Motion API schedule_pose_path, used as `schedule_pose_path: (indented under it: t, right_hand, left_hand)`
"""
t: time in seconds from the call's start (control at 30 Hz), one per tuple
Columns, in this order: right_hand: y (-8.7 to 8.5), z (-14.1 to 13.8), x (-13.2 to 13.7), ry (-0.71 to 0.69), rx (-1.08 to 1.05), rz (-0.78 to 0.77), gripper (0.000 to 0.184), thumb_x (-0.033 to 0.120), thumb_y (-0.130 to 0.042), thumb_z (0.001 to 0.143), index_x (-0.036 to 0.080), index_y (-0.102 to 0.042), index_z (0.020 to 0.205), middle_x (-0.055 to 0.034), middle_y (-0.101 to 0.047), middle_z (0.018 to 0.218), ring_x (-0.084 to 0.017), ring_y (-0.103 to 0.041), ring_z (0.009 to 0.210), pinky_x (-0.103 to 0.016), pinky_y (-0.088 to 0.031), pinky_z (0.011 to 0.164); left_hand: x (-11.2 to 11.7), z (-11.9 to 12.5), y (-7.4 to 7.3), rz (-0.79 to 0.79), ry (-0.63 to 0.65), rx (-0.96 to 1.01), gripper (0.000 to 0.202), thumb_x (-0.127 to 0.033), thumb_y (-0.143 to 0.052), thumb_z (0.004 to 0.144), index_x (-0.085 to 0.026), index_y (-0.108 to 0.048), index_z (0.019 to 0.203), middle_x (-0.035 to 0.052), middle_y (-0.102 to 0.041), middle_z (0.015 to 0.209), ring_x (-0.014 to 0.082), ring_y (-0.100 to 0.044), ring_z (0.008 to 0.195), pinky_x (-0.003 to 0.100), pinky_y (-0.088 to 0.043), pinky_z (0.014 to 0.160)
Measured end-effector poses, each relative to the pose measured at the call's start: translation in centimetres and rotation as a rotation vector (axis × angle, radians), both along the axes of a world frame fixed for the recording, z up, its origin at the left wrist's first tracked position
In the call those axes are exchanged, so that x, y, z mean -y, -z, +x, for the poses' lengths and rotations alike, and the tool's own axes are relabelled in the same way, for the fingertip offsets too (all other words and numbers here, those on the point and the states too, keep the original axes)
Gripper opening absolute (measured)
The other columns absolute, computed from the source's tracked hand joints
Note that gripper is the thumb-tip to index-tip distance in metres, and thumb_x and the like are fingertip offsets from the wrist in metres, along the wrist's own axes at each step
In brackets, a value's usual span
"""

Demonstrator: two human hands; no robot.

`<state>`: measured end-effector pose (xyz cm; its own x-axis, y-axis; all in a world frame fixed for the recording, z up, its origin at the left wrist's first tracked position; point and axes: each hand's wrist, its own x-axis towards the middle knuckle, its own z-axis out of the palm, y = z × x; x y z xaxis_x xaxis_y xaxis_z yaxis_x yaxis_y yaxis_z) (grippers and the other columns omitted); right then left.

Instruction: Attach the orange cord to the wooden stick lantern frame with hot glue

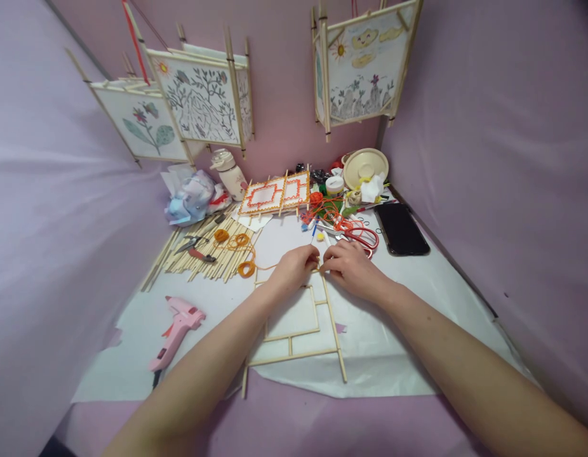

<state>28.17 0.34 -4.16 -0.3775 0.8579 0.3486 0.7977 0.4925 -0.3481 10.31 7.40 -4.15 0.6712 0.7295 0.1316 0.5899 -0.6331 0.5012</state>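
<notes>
A lattice frame of thin wooden sticks (294,358) lies flat before me, with a smaller rectangle set inside it. At its far right corner my left hand (298,266) is closed, fingertips pinched together. A strand of orange cord (247,269) runs from loose coils to behind this hand; the pinch itself is partly hidden. My right hand (352,266) meets it from the other side, its bent fingers and thumb closing on the same frame corner. What lies between the fingertips is too small to see clearly.
Pink glue gun (177,333), pliers (196,249) and many loose sticks (213,273) lie left. Right are red-handled scissors (365,238) and a phone (401,230). An orange-trimmed panel (275,193), bottle (228,174) and round lid (365,167) stand behind. Drawn lanterns (199,101) hang above.
</notes>
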Motion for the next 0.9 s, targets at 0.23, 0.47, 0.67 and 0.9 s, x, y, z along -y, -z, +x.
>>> schedule_pose_path:
  t: [0.23,0.47,0.67,0.9]
  right_hand:
    - [0.2,-0.1,0.0,-0.018,-0.082,0.048,0.025,0.009,-0.052,0.087,0.023,-0.073,0.087,-0.0040,-0.065,0.096,-0.020,-0.049,0.094,-0.036,-0.026,0.082]
    - [-1.9,-0.4,0.2,0.057,-0.376,0.130,0.026,0.007,-0.045,0.085,0.020,-0.067,0.092,-0.0072,-0.065,0.103,-0.020,-0.057,0.101,-0.036,-0.034,0.086]
    - [-7.6,-0.7,6.5,0.225,-0.459,0.060,0.022,0.014,-0.046,0.087,0.020,-0.065,0.094,-0.0071,-0.067,0.101,-0.021,-0.060,0.097,-0.035,-0.043,0.087]
    - [-6.1,-2.5,16.7,0.300,-0.378,-0.246,0.020,0.018,-0.043,0.092,0.023,-0.062,0.095,-0.0063,-0.066,0.096,-0.019,-0.062,0.091,-0.033,-0.049,0.079]
  left_hand:
    - [-0.3,0.0,0.1,0.074,-0.006,-0.055,0.014,-0.015,-0.056,0.081,-0.018,-0.065,0.092,0.0038,-0.068,0.084,0.0191,-0.061,0.078,0.029,-0.047,0.072]
    - [-1.4,-1.3,-1.8,0.096,0.056,-0.074,0.022,-0.012,-0.050,0.086,-0.017,-0.070,0.094,0.0066,-0.070,0.093,0.0204,-0.063,0.088,0.030,-0.047,0.082]
    - [-2.4,-1.4,-2.4,0.075,-0.020,-0.126,0.028,-0.008,-0.050,0.084,-0.015,-0.071,0.101,0.0103,-0.069,0.101,0.0230,-0.064,0.095,0.032,-0.048,0.087]
    - [-2.5,-2.4,-2.2,0.045,0.239,-0.105,0.023,-0.013,-0.058,0.082,-0.022,-0.074,0.097,0.0094,-0.059,0.109,0.0235,-0.056,0.101,0.038,-0.045,0.096]
